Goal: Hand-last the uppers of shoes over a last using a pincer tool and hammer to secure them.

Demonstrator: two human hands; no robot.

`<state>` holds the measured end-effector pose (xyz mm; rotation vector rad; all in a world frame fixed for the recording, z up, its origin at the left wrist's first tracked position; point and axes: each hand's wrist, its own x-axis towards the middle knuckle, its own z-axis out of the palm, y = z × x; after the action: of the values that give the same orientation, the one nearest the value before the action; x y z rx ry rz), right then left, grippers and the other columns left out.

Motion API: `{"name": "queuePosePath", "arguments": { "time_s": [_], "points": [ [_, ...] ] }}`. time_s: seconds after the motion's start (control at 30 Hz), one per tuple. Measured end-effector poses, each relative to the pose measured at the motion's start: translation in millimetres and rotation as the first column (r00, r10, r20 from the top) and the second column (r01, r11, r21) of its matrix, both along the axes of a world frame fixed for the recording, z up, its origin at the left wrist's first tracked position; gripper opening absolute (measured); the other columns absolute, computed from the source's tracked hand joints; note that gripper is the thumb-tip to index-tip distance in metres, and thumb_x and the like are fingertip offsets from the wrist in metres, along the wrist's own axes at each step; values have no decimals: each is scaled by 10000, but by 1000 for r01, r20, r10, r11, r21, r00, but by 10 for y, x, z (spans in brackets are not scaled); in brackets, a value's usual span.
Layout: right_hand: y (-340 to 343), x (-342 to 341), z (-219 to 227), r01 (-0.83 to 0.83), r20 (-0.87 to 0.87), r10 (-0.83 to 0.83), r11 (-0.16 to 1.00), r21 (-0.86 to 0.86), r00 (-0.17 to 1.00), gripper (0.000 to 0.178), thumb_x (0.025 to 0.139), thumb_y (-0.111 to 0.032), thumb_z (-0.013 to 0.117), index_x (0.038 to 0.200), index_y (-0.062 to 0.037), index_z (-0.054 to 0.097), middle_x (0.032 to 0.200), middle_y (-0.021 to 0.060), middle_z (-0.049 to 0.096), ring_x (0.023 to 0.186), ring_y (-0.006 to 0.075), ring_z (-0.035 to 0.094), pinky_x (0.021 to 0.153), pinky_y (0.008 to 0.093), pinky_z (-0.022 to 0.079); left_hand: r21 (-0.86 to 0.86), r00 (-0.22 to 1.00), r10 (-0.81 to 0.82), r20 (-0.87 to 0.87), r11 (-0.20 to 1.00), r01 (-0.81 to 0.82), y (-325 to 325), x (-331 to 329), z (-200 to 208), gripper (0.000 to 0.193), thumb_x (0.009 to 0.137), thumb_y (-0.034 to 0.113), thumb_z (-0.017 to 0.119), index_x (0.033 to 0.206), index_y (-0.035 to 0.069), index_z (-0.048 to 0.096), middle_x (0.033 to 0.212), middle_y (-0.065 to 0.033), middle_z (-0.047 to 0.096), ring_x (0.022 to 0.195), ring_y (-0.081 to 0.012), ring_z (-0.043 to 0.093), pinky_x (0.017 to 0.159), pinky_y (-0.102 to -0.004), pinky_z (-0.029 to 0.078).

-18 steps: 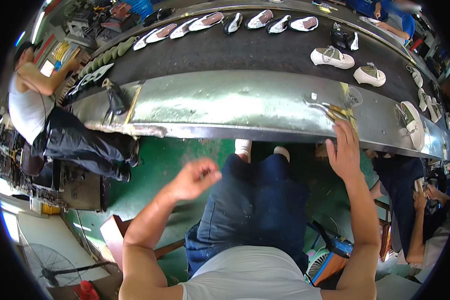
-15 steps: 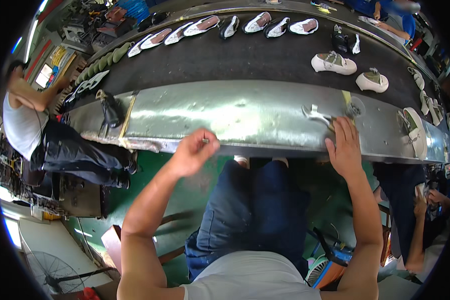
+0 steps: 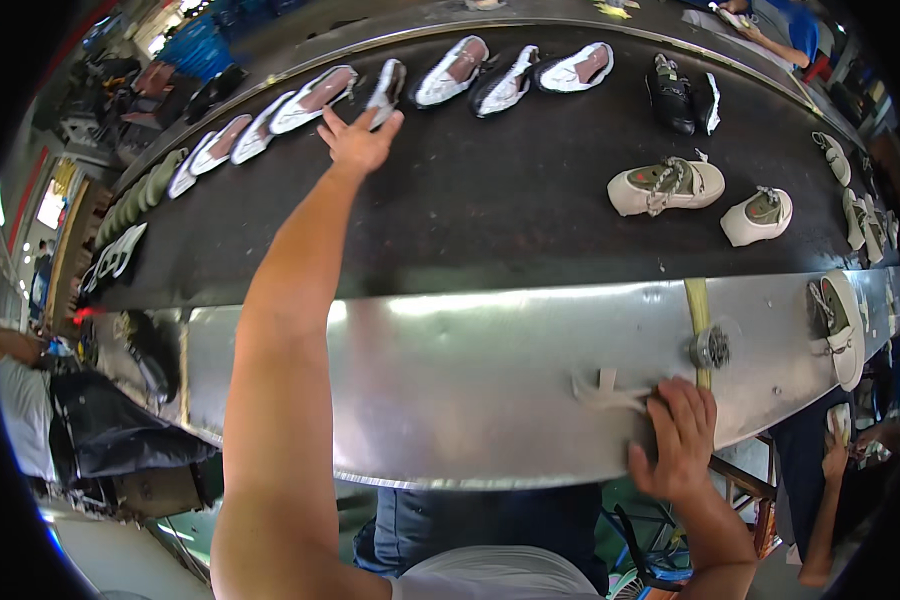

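My left hand (image 3: 360,147) is stretched far forward over the dark belt, its fingers spread and nothing in them. Its fingertips are at a narrow white-and-black shoe piece (image 3: 388,84) in the back row; whether they touch it I cannot tell. My right hand (image 3: 678,440) rests low over the shiny metal ledge, fingers bent and thumb apart. Beside its fingertips lies a thin white piece with a small upright tab (image 3: 607,380), blurred. A small round container of dark bits (image 3: 710,347) sits just beyond that hand, on a yellow strip (image 3: 696,300).
More white shoe pieces with pinkish insides (image 3: 453,72) line the belt's far side. Cream shoes (image 3: 667,188) and a black shoe (image 3: 670,95) stand to the right. A cream shoe (image 3: 843,330) leans at the ledge's right end. Other people work at both sides.
My left hand has gone from the ledge's near edge far forward to the shoe row, its fingers opening out. My right hand stays by the white piece, fingers more bent. The view has shifted forward.
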<state>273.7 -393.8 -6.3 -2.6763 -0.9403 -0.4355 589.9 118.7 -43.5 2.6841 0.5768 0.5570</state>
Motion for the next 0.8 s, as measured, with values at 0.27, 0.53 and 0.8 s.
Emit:
{"name": "queuePosePath", "arguments": {
  "time_s": [0.27,0.53,0.8],
  "points": [
    [29,-2,-43,17,-72,-21,999,-51,997,449,779,-369,624,1020,9,644,1170,209,596,1124,407,565,1003,571,362,-178,981,-29,-193,984,-6,-421,1160,102,930,796,828,481,1378,110,581,1553,-254,281,1416,-410,313,1109,-465,363],
    [130,-43,-19,12,-48,-11,1000,4,999,505,754,-322,650,1119,21,584,1234,234,552,1158,440,531,1012,587,344,-110,963,-122,-240,989,98,-21,-29,176,837,819,698,606,1103,-87,673,1176,-297,605,1094,-388,632,935,-424,503],
    [166,-215,-127,142,54,-140,990,-21,989,755,795,-346,658,1383,58,410,1403,242,450,1330,457,379,1105,625,242,-274,953,-214,-213,950,152,196,-3556,1063,659,870,579,644,866,-76,714,1023,-287,656,896,-360,666,828,-406,514]
  ]
}}
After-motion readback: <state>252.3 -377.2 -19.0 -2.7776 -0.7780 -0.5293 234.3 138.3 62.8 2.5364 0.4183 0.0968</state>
